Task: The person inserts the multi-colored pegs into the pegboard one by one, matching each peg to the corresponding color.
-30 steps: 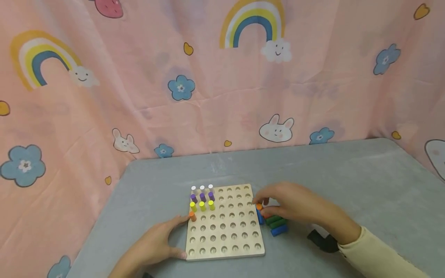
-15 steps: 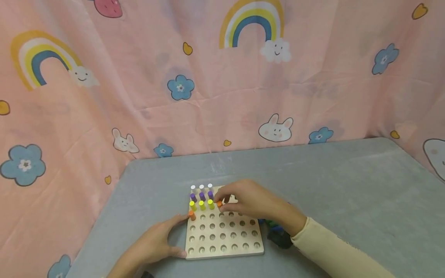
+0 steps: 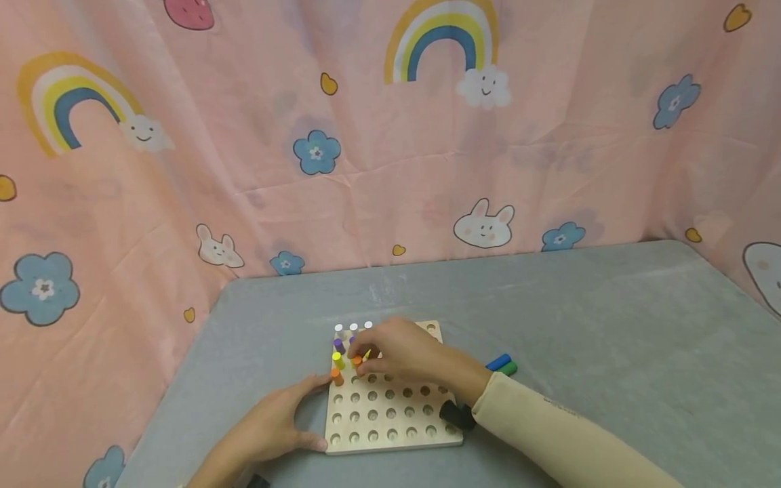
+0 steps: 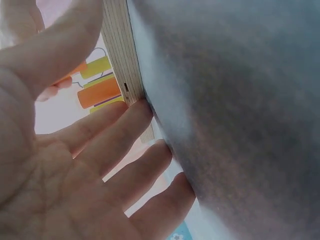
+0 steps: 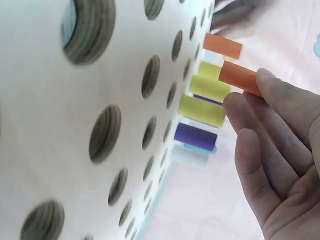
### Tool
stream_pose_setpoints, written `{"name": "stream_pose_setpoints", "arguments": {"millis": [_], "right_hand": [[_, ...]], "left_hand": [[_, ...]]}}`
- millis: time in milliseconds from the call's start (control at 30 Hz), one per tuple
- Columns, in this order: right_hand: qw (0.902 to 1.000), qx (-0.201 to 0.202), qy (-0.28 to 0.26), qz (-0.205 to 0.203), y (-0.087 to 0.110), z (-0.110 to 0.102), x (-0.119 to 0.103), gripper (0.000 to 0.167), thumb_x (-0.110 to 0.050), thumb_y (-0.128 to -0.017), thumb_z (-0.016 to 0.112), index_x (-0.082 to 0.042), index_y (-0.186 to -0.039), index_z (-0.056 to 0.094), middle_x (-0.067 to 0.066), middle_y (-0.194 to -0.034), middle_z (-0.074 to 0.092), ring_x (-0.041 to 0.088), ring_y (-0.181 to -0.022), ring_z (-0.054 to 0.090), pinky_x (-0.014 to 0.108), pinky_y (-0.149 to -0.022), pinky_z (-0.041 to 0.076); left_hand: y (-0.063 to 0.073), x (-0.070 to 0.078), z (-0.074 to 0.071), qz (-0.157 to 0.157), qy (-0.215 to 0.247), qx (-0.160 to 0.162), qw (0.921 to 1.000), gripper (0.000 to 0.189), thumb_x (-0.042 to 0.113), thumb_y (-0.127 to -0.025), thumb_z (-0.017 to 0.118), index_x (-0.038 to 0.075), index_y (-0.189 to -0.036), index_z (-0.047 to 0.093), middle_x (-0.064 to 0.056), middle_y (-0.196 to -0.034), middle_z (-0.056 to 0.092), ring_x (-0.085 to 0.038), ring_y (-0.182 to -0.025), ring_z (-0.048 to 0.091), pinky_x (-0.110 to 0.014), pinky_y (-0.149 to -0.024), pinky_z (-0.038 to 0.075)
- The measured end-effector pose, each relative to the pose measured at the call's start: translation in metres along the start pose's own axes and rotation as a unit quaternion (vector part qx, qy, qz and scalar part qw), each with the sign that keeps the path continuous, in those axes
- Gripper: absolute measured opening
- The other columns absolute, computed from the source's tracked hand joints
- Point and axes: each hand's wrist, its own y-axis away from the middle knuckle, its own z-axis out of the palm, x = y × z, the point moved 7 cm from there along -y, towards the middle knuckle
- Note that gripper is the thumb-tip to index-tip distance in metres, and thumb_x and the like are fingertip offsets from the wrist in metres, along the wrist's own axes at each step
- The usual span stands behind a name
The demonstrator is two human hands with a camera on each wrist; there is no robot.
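Note:
In the head view a square wooden pegboard (image 3: 403,425) lies on the table. My left hand (image 3: 274,420) touches its left side, thumb by the near corner and fingers extended along the edge. Between thumb and fingertips my right hand (image 3: 405,349) pinches an orange peg (image 5: 239,79), held above the holes and apart from the board in the right wrist view. Another orange peg (image 3: 337,377) stands at the left edge. Behind it are rows of yellow pegs (image 3: 338,360), purple pegs (image 3: 339,346) and white pegs (image 3: 339,329), partly hidden by my right hand.
A blue peg (image 3: 500,361) and a green peg (image 3: 508,369) lie on the grey table (image 3: 579,325), right of the board. My right forearm hides whatever is beside them. A pink patterned curtain (image 3: 378,149) hangs along the table's back edge.
My right hand has picked up an orange peg from the pile at right and carried it left across the board to the yellow pegs. The left hand stays at the board's edge.

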Motion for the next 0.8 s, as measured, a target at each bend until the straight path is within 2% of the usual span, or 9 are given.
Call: {"name": "stream_pose_setpoints", "arguments": {"millis": [333, 533, 800], "right_hand": [[0.9994, -0.015, 0.024, 0.021, -0.010, 0.016, -0.001, 0.021, -0.027, -0.087, 0.077, -0.023, -0.107, 0.076, -0.015, -0.098, 0.075, -0.006, -0.085, 0.065, 0.015, -0.077, 0.052], [0.9987, -0.017, 0.041, 0.025, -0.013, 0.017, -0.004, 0.017, -0.026, -0.087, 0.077, -0.025, -0.104, 0.075, -0.016, -0.097, 0.075, -0.005, -0.084, 0.064, 0.016, -0.075, 0.052], [0.9985, -0.025, 0.035, 0.033, -0.013, 0.020, -0.003, 0.016, -0.026, -0.087, 0.077, -0.025, -0.103, 0.075, -0.016, -0.095, 0.075, -0.005, -0.082, 0.063, 0.016, -0.072, 0.051]], "left_hand": [[0.001, 0.000, -0.001, -0.001, 0.006, -0.007, 1.0000, 0.096, 0.045, -0.059, 0.091, 0.029, -0.144, 0.050, -0.003, -0.145, 0.057, -0.035, -0.129, 0.056, -0.061, -0.101, 0.046], [0.000, 0.001, -0.002, -0.004, 0.004, -0.002, 1.0000, 0.095, 0.044, -0.059, 0.091, 0.029, -0.144, 0.051, -0.004, -0.143, 0.059, -0.034, -0.128, 0.057, -0.061, -0.100, 0.047], [0.000, 0.000, -0.001, 0.000, 0.005, -0.003, 1.0000, 0.095, 0.046, -0.058, 0.090, 0.033, -0.143, 0.050, -0.002, -0.144, 0.058, -0.033, -0.128, 0.057, -0.061, -0.100, 0.046]]}}
